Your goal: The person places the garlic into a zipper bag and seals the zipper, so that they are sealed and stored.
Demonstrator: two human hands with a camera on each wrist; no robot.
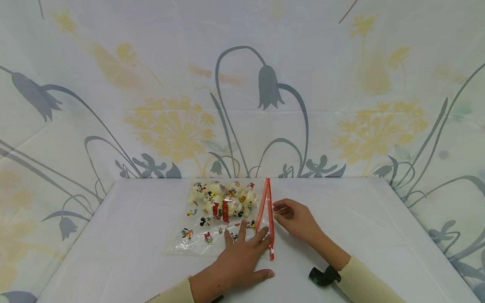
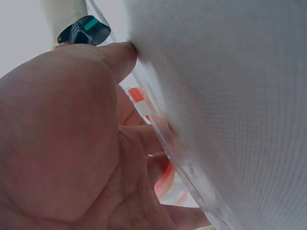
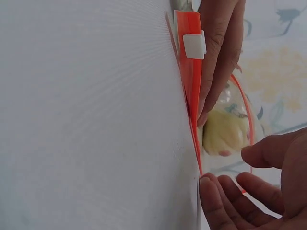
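A clear zip bag (image 1: 212, 235) printed with cartoon figures lies on the white table (image 1: 132, 261), with pale yellow lumps (image 1: 223, 198) bunched at its far end. Its orange zip strips (image 1: 268, 210) run along the right side and stand apart. The white slider (image 3: 194, 45) sits at the near end. My left hand (image 1: 242, 252) lies flat on the bag with fingers spread, the fingertips (image 3: 218, 62) against the zip strip (image 3: 189, 91). My right hand (image 1: 293, 216) rests beside the bag mouth, fingers loosely bent, one fingertip (image 3: 208, 189) touching the table by the strip and holding nothing.
A flowered cloth backdrop (image 1: 242, 105) rises behind and at both sides of the table. A black wrist camera (image 1: 323, 275) sits on my right forearm and also shows in the left wrist view as a dark camera (image 2: 84, 29).
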